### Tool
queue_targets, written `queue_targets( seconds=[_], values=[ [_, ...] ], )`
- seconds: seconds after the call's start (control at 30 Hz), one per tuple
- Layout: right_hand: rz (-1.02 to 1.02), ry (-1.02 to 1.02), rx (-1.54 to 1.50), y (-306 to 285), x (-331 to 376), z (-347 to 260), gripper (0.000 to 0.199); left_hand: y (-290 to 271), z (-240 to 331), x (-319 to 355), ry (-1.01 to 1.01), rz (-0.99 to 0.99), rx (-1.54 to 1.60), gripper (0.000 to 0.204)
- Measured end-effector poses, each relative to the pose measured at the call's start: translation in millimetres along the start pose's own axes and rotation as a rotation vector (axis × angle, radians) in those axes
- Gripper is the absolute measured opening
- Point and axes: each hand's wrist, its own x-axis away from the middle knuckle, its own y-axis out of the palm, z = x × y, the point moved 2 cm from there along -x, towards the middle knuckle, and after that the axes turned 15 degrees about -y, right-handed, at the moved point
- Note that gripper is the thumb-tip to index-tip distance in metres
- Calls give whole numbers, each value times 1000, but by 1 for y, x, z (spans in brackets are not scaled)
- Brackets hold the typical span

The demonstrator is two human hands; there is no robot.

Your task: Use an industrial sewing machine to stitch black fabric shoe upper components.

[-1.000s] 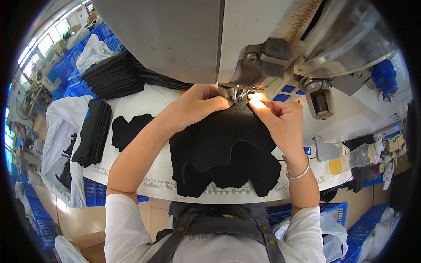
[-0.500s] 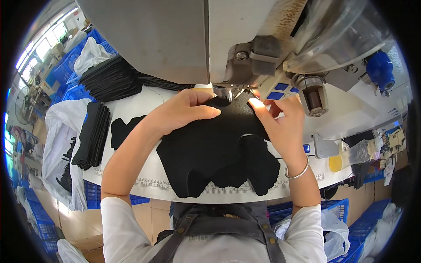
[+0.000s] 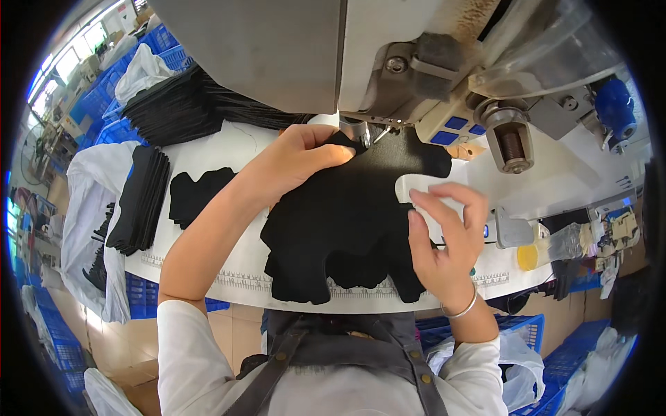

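A black fabric piece [image 3: 340,201] with a wavy cut outline lies under the sewing machine head [image 3: 270,48], its far part beside the shiny metal presser foot [image 3: 356,133]. My left hand [image 3: 305,156] grips its far left edge close to the foot, thumb on top and the fingers partly hidden. Off the fabric's right edge, my right hand [image 3: 447,239] holds nothing, with thumb and forefinger apart. More black cut pieces [image 3: 354,272] show beneath the near part of the fabric.
A small black stack [image 3: 198,197] lies left of my left forearm. Farther left are a tall black stack [image 3: 139,201] and a white plastic bag [image 3: 87,229]. Folded black pieces [image 3: 177,107] lie at the far left. A thread bobbin [image 3: 512,147] hangs at right. A printed ruler [image 3: 236,279] runs along the table's near edge.
My right hand has let go of the fabric's far right edge and drawn back toward me, its fingers spreading. The fabric has turned slightly, while my left hand keeps its grip.
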Motion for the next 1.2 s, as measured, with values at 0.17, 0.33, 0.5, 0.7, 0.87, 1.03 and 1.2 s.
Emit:
queue_targets(
  seconds=[0.17,0.33,0.5,0.7,0.87,1.03,1.2],
  values=[
    [-92,280,-449,-1,15,-18,39,4,-8,3,50,3,67,21],
    [-201,544,-904,7,26,-36,53,8,-17,15,80,-58,2,21],
    [-126,473,-807,1,26,-34,42,2,-22,27,-20,-54,-162,20],
    [-134,495,-743,3,22,-28,35,-3,-22,27,-12,-113,-206,15],
    [-132,504,-736,3,17,-21,33,-2,-21,27,3,-116,-130,15],
    [-125,541,-780,3,14,-11,33,0,-19,23,30,-74,-135,17],
    [-126,561,-773,3,11,-3,31,-2,-15,19,2,-18,-187,21]
  ],
)
